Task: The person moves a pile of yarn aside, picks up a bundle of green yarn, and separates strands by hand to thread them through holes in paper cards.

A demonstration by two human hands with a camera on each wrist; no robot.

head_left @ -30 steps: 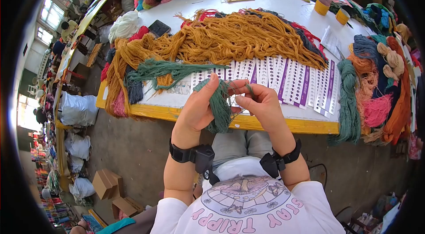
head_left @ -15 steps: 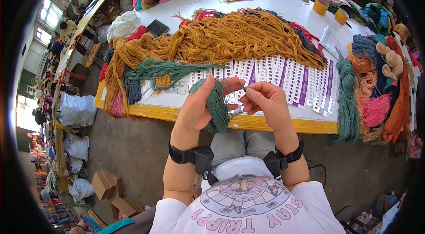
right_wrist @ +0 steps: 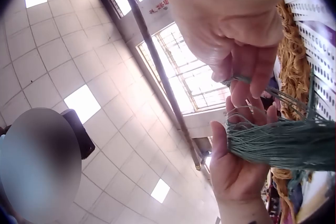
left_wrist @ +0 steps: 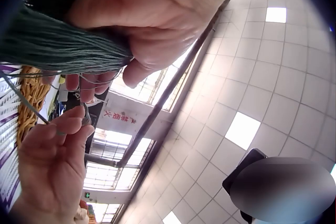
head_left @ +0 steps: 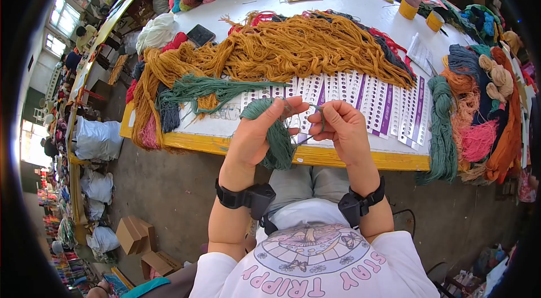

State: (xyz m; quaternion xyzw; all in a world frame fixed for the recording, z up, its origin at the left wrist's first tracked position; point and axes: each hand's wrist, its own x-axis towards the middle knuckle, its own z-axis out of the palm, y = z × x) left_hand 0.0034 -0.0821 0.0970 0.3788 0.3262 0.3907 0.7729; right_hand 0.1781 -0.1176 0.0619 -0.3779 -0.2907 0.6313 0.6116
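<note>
A bundle of green yarn (head_left: pixel 277 139) lies across the left hand (head_left: pixel 252 136), looped between its thumb and fingers and hanging below the palm. To its right, the right hand (head_left: pixel 345 129) pinches a few green strands between thumb and forefinger, and these run back to the bundle. The left wrist view shows the yarn (left_wrist: pixel 63 45) draped over the left hand (left_wrist: pixel 152 22), with the pinching right hand (left_wrist: pixel 55 166) beneath. In the right wrist view the fingertips of both hands nearly meet beside the bundle (right_wrist: pixel 278 142).
Mustard yarn (head_left: pixel 315 44) is heaped across the white table, with green yarn (head_left: pixel 214 90) at its front left. Punched cards (head_left: pixel 366 103) lie under the heap's front edge. Coloured skeins (head_left: pixel 479 112) hang at the right edge; tape rolls (head_left: pixel 413 2) stand at the back.
The right hand has drawn slightly to the right of the bundle, with strands stretched between the hands. The left hand's thumb has tilted toward the right over the yarn.
</note>
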